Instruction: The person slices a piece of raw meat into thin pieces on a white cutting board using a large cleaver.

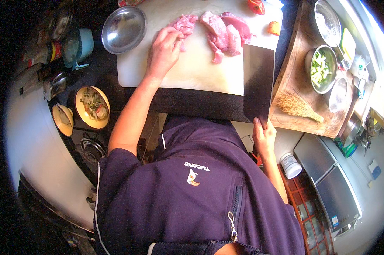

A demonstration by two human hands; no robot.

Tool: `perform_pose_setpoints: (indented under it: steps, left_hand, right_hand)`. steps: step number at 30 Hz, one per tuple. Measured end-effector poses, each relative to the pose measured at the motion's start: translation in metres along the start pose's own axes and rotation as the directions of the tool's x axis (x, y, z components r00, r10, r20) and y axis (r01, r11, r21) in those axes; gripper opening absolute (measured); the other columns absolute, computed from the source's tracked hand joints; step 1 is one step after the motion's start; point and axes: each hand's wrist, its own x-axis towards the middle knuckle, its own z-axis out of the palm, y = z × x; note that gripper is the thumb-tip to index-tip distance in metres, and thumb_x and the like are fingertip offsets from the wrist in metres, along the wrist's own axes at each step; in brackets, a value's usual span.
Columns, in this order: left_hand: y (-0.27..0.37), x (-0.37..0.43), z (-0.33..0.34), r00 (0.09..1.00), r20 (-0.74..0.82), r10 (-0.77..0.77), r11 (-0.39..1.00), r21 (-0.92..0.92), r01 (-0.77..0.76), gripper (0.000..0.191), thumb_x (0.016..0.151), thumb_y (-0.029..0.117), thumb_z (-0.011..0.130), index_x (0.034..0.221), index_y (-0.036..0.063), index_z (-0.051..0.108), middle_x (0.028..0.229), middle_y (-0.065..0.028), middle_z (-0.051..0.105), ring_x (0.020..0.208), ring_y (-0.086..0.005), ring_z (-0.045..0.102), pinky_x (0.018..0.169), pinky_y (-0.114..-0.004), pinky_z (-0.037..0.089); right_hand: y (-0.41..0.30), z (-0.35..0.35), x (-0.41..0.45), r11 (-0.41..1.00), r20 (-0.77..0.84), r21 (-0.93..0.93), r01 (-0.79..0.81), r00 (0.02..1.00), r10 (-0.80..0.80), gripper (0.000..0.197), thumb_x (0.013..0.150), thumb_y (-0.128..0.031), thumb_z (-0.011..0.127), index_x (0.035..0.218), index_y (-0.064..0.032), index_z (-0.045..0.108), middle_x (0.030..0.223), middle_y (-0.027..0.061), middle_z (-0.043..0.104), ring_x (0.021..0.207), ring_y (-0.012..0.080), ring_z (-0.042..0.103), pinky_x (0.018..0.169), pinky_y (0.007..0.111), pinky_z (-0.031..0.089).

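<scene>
My left hand [166, 47] lies over a small heap of cut raw meat [187, 24] on a white cutting board [179, 76]. Its curled fingers touch the pieces; the thumb is hidden, so a grip cannot be confirmed. Larger pink chunks of raw meat [222, 32] sit to the right of that heap. My right hand [264, 137] grips the handle of a broad cleaver [258, 79]. The dark blade points away from me, over the board's right edge and beside the chunks. A round metal dish [124, 30] overlaps the board's left corner.
An orange chunk, perhaps carrot [273, 28], and a cut red vegetable [256, 7] lie on the board. On the wooden board [281, 83] at right are a metal bowl of chopped greens [321, 70] and a straw brush [298, 105]. A yellow bowl of food [92, 107] stands left.
</scene>
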Motion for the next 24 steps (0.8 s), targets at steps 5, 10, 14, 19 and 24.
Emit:
perform_pose_setpoints:
  steps: [5, 10, 14, 19, 24]
  left_hand:
    - [0.031, -0.017, 0.015, 0.995, -0.077, -0.057, 0.998, 0.021, 0.059, 0.013, 0.074, 0.009, 0.065, 0.087, 0.0051, 0.062, 0.089, -0.0112, 0.059, 0.078, -0.0283, 0.060, 0.068, -0.038, 0.049]
    - [0.062, -0.026, 0.072, 0.938, 0.088, -0.335, 0.941, -0.024, 0.338, 0.015, 0.074, 0.012, 0.070, 0.083, 0.0042, 0.061, 0.076, -0.0094, 0.059, 0.068, -0.0226, 0.059, 0.065, -0.033, 0.049]
    - [0.065, -0.024, 0.091, 0.941, 0.022, -0.339, 0.915, -0.224, 0.335, 0.015, 0.074, 0.013, 0.070, 0.078, 0.0042, 0.058, 0.076, -0.0087, 0.059, 0.067, -0.0220, 0.058, 0.063, -0.034, 0.047]
    - [0.072, -0.035, 0.080, 0.991, -0.123, 0.053, 0.997, -0.053, -0.060, 0.012, 0.077, 0.008, 0.066, 0.074, 0.0048, 0.055, 0.078, -0.0094, 0.059, 0.065, -0.0240, 0.059, 0.058, -0.035, 0.047]
    - [0.069, -0.066, 0.074, 0.835, 0.161, -0.527, 0.572, -0.660, 0.488, 0.021, 0.085, 0.000, 0.061, 0.105, -0.0002, 0.054, 0.088, -0.0049, 0.061, 0.077, -0.0118, 0.063, 0.068, -0.025, 0.053]
  right_hand:
    - [-0.001, -0.002, 0.000, 0.984, 0.029, 0.115, -0.134, 0.991, 0.131, 0.021, 0.091, -0.020, 0.057, 0.078, -0.0050, 0.050, 0.054, -0.0012, 0.046, 0.042, 0.0079, 0.044, 0.039, 0.024, 0.037]
    - [0.000, -0.003, 0.000, 0.980, 0.034, 0.112, -0.165, 0.986, 0.162, 0.023, 0.091, -0.021, 0.057, 0.077, -0.0035, 0.052, 0.055, 0.0018, 0.047, 0.046, 0.0085, 0.046, 0.043, 0.027, 0.038]
    - [0.003, -0.002, 0.001, 0.982, 0.066, 0.125, -0.142, 0.989, 0.135, 0.021, 0.091, -0.021, 0.057, 0.080, -0.0032, 0.054, 0.054, 0.0015, 0.047, 0.047, 0.0080, 0.045, 0.044, 0.026, 0.038]
    - [0.001, 0.000, 0.005, 0.972, 0.100, 0.149, -0.183, 0.980, 0.170, 0.019, 0.091, -0.020, 0.056, 0.083, -0.0024, 0.055, 0.056, 0.0018, 0.048, 0.048, 0.0079, 0.044, 0.046, 0.026, 0.037]
    - [-0.002, 0.002, 0.011, 0.993, 0.124, 0.051, -0.102, 0.988, 0.095, 0.021, 0.090, -0.020, 0.057, 0.085, 0.0002, 0.055, 0.060, 0.0079, 0.051, 0.053, 0.0130, 0.047, 0.053, 0.030, 0.042]
